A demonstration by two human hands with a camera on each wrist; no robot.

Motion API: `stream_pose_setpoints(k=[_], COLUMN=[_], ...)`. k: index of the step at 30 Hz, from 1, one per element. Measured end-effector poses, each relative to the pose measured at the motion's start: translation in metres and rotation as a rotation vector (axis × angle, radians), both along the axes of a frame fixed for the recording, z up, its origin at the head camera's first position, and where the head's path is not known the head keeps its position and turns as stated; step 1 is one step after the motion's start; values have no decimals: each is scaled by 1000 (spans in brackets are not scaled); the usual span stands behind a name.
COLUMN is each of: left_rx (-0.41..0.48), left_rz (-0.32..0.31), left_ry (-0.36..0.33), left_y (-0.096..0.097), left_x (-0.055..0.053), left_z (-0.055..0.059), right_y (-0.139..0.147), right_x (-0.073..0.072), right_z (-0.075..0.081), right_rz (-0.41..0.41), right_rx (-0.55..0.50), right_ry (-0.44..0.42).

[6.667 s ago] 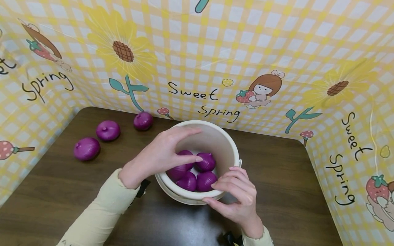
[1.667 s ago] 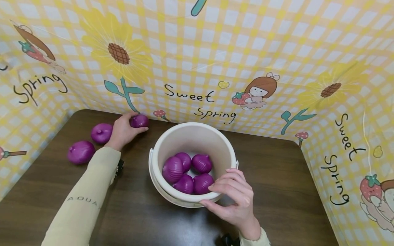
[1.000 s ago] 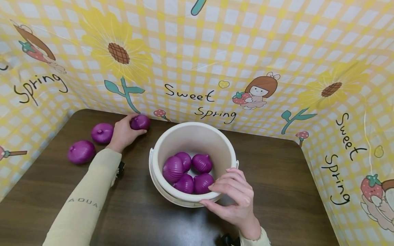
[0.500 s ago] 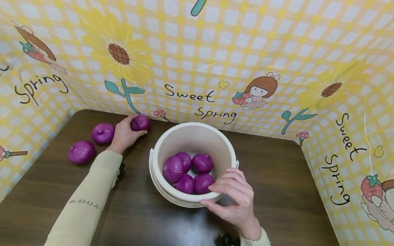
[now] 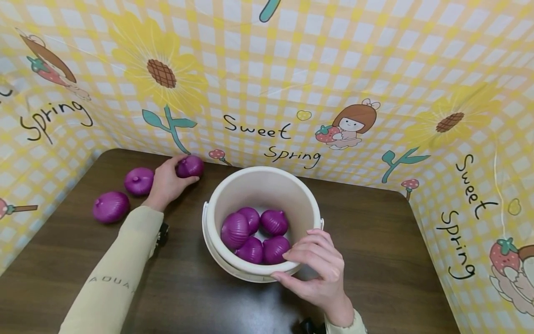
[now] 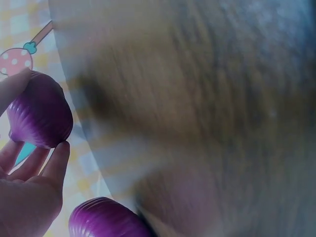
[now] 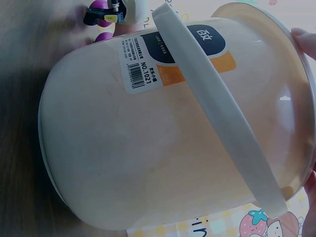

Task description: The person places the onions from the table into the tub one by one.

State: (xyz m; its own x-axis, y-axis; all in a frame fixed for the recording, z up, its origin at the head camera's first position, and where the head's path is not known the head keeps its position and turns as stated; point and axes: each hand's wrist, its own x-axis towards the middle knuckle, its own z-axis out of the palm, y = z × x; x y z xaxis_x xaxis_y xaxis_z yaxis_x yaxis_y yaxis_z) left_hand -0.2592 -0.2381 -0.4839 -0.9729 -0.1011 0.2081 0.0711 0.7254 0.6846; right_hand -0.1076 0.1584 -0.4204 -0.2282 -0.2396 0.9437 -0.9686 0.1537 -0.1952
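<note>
A yellow-and-white checked sheet [image 5: 258,55], printed with sunflowers, girls holding strawberries and the words "Sweet Spring", is rising behind the far edge and along the left and right sides. Below it, a dark brown, wood-grained worktop [image 5: 375,260] is stretching across the scene and reflecting pale light near the middle.

A round, deep, cream-white plastic bucket [image 5: 298,199] is standing upright around the middle of the worktop, its thin white handle [image 7: 212,103] hanging down against the outer wall.

A person's bare left hand [image 5: 168,183], emerging from a pale yellow-green sleeve [image 5: 108,273], is reaching to the far left. Its fingers and thumb are curving around a glossy, deep-purple, ribbed onion [image 5: 191,166] beside the sheet, spreading only as wide as the bulb; whether that onion is resting on the worktop one cannot tell. The bare right hand [image 5: 321,266] is gripping the bucket's near right rim, its fingers bending over the edge and its thumb pressing outside.

Five shiny purple onions [image 5: 235,230] are lying clustered on the bucket's floor, the leftmost looking biggest. Two squat purple onions [image 5: 111,207] are sitting on the left of the worktop, just beside each other, the farther one pointing its stub upward.

A white barcode label [image 7: 136,66] is showing on the bucket's wall, and a small black device [image 5: 162,234] is sitting at the left wrist.
</note>
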Motion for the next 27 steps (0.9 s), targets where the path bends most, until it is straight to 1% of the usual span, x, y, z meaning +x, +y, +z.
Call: stream_pose_setpoints(k=[7,12,17,24,27], left_rx=[18,32,32,18,19], left_rz=[1,-12,-13,-11,-16], left_ry=[49,87,104,120,133], left_y=[1,3,5,6,7], left_x=[5,8,10,13,14], left_z=[6,15,23,31,34], right_y=[0,0,0,-2,0], right_x=[0,0,1,2,2], right_z=[-1,0,0,6,3], right_rz=[6,10,10,7,4], right_rx=[-1,-4,-2,0,5], right_ry=[-2,-3,-9,-4,-5])
